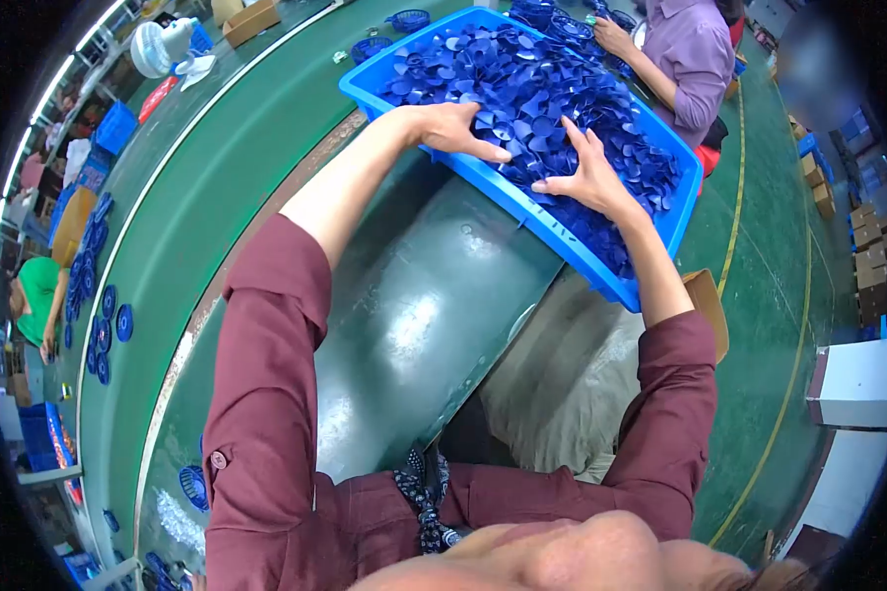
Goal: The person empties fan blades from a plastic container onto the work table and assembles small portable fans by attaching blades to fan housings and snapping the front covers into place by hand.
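A light blue plastic crate (pixel 522 209) stands at the top centre, full of small dark blue curved plastic pieces (pixel 552 74). Over its near side, my left hand (pixel 458 130) rests at the heap with thumb and fingers apart. To the right of it, my right hand (pixel 589 172) is also spread, its fingertips among the pieces. Both palms face each other across a short gap of loose pieces. Some fingertips of my left hand are hidden in the heap. Neither hand is closed around a piece.
A grey-green metal surface (pixel 414 295) lies below the crate. A green conveyor belt (pixel 237 158) curves along the left, with blue round grilles (pixel 99 335) beyond it. A co-worker in a purple shirt (pixel 695 69) is beside the crate's far right; another in green (pixel 39 295) is far left.
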The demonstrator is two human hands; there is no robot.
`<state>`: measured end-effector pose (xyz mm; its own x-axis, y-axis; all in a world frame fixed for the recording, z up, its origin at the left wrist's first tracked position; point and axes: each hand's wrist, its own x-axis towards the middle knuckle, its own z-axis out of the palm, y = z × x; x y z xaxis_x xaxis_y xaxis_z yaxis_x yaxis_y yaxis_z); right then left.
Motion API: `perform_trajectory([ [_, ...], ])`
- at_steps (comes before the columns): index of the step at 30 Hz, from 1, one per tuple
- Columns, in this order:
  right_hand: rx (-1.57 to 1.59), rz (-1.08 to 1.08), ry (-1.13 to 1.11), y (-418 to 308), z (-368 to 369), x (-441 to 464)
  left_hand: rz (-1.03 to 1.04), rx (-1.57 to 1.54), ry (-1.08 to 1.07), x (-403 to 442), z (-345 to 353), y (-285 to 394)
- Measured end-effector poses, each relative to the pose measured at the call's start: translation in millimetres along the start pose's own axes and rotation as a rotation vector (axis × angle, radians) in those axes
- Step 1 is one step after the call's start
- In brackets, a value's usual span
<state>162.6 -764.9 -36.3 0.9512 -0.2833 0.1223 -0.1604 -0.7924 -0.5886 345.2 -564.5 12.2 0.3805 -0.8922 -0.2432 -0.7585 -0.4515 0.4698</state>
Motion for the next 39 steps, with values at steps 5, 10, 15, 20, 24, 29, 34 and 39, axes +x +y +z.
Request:
perform_trajectory([
  [5, 0.006, 0.001, 0.018, 1.3, -2.6, 2.6, 0.051, -0.151, 0.295, 15.7, 24.2, 10.0],
  [10, 0.242, -0.004, 0.056, 17.4, 7.1, 5.7, 0.180, -0.564, 0.467, 22.3, 46.0, 26.0],
  [15, 0.325, -0.069, 0.065, -22.9, -10.0, 4.1, 0.161, -0.772, 0.420, 9.9, 38.4, 33.7],
  [20, 0.122, -0.209, 0.141, -44.8, -21.3, 14.8, 0.216, -0.780, 0.428, -2.5, 20.1, 26.1],
  [24, 0.221, -0.219, 0.142, -76.0, -25.2, 23.5, 0.214, -0.817, 0.433, -34.3, -6.6, 27.7],
  [29, 0.143, -0.356, 0.130, -134.4, 14.5, 8.0, 0.114, -0.717, 0.443, -114.2, -12.8, 1.6],
  [34, 0.342, -0.403, -0.050, -182.4, 103.1, -38.6, -0.068, -0.701, 0.362, -221.5, 28.5, -43.3],
  [39, 0.121, -0.480, -0.457, -211.7, 130.7, -79.1, -0.310, -0.586, 0.186, -320.8, 71.1, -45.2],
])
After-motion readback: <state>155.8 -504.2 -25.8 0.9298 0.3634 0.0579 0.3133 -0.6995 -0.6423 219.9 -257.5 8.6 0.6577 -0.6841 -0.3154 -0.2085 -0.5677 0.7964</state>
